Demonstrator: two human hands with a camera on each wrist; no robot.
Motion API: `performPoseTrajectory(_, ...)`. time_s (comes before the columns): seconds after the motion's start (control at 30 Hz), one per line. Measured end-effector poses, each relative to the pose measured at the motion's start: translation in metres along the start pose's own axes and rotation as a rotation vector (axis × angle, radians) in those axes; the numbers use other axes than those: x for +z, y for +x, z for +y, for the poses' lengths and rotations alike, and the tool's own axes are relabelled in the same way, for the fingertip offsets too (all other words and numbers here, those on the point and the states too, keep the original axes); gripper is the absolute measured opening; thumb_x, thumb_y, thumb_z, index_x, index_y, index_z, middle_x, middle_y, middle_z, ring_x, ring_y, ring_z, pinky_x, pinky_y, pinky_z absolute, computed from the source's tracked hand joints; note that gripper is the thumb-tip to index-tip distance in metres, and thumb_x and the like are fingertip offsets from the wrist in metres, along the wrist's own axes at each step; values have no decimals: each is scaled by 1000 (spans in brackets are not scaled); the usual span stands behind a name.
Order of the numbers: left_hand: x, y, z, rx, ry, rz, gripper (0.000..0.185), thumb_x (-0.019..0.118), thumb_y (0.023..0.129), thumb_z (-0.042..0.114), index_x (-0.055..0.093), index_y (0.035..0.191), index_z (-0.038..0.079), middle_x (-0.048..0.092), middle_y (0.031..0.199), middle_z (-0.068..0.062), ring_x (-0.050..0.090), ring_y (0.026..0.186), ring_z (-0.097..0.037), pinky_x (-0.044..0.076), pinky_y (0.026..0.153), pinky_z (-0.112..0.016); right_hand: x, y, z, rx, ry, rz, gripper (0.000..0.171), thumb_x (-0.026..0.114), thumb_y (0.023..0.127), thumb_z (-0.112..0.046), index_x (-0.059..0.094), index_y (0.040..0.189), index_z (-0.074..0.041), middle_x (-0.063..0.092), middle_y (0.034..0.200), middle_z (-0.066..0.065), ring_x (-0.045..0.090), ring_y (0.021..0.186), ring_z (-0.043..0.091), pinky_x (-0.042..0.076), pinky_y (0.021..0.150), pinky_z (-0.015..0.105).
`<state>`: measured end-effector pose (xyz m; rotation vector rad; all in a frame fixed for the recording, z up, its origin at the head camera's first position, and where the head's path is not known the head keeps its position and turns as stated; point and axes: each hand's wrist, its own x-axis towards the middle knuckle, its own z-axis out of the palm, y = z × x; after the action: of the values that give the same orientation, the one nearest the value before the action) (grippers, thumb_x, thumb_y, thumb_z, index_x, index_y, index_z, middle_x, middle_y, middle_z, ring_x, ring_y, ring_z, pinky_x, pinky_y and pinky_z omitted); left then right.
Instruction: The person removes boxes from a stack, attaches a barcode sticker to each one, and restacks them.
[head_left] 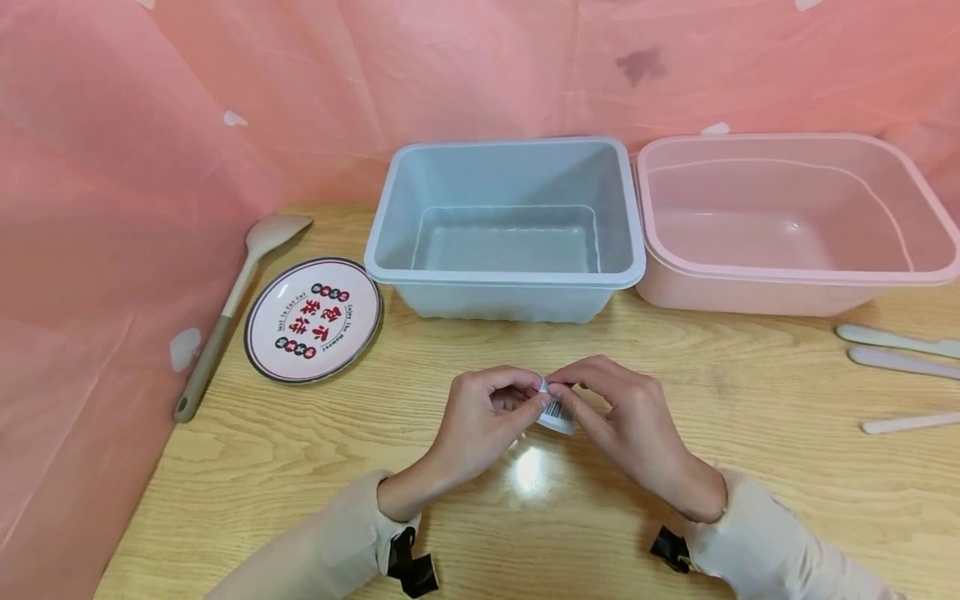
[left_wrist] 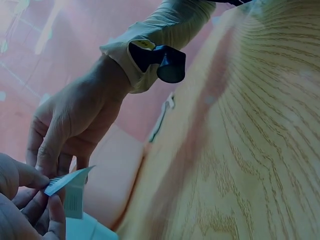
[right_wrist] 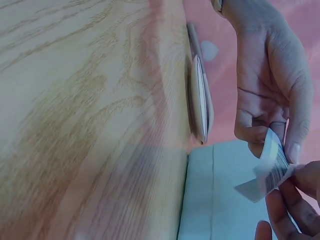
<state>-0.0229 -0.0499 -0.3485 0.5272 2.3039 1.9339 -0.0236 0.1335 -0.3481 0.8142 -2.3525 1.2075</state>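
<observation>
Head view | left hand [head_left: 480, 421], right hand [head_left: 626, 412] pinch barcode label [head_left: 557, 414] | label's lower part hidden by fingers

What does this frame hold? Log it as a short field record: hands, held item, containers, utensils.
left hand: pinches the packet
right hand: pinches the same packet
held item: small white packet with a barcode, above the table
containers: grey tub, pink tub beside it
plate: left of the grey tub
utensils: spatula far left; pale utensils right
</observation>
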Motion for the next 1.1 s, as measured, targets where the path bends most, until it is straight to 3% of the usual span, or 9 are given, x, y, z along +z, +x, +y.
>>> performPoseTrajectory(0.23,-1,0,-1,-18,30,-3,9,69,86,3,72,92,-2,72,82,-13,62,68,-4,56,59,-23,3,0,2,16,-25,10,11,71,83,0,70,87,-10,69,80,-2,62,73,7,50,65,18)
performPoseTrajectory(0.53,-2,0,-4,-61,44,-8,11,70,86,6,72,93,-2,71,82,-15,64,71,-8,57,60,-24,3,0,4,100,-46,49,6,69,86,-3,70,84,-9,69,78,-2,60,71,5,48,58,16)
performPoseTrajectory(0.83,-2,-1,-8,-69,38,-22,10,70,85,5,71,92,-2,72,83,-16,64,70,-6,57,62,-25,2,0,7,139,-21,96,13,71,80,6,70,83,-6,70,78,2,60,71,3,50,60,13)
performPoseTrajectory(1.1,-1,-2,-11,-86,46,-21,9,71,84,4,71,91,-1,72,83,-15,66,72,-8,58,65,-25,0,-1,14,168,-26,110,11,68,81,5,69,82,-6,69,76,5,59,69,2,49,60,10)
